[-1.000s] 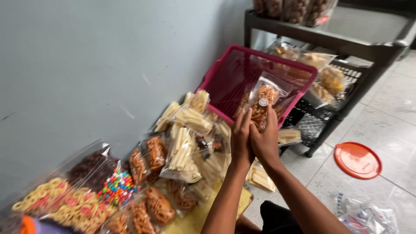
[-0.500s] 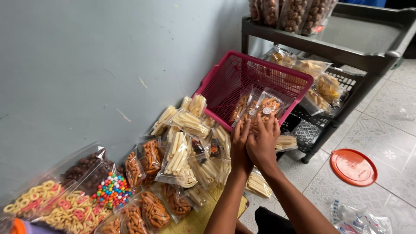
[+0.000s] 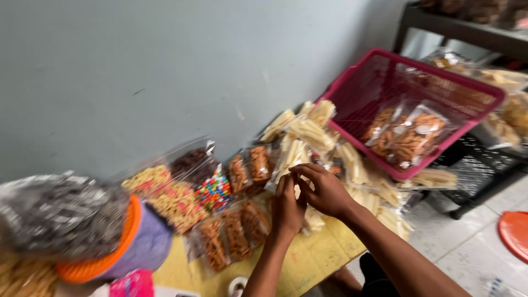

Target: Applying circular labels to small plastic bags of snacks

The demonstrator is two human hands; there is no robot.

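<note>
My left hand (image 3: 286, 206) and my right hand (image 3: 325, 191) are close together over a pile of clear packets of pale stick snacks (image 3: 308, 132), fingers bent and touching at the tips. Motion blur hides whether they grip anything. Two packets of orange-brown snacks (image 3: 410, 137) lie inside a tilted pink plastic basket (image 3: 440, 71) to the upper right, apart from both hands. Packets of brown twisted snacks (image 3: 236, 234) lie just left of my left hand on a low yellow table (image 3: 313, 258).
Packets of ring snacks (image 3: 165, 192) and coloured candies (image 3: 215, 190) lean on the grey wall. A purple container with an orange rim (image 3: 137, 242) is close at lower left. A black shelf rack (image 3: 467, 33) stands at right, an orange lid (image 3: 514, 234) on the tiled floor.
Both hands let go of the orange snack packet in the pink basket and drew back down to the pile of pale stick packets. The view swung left.
</note>
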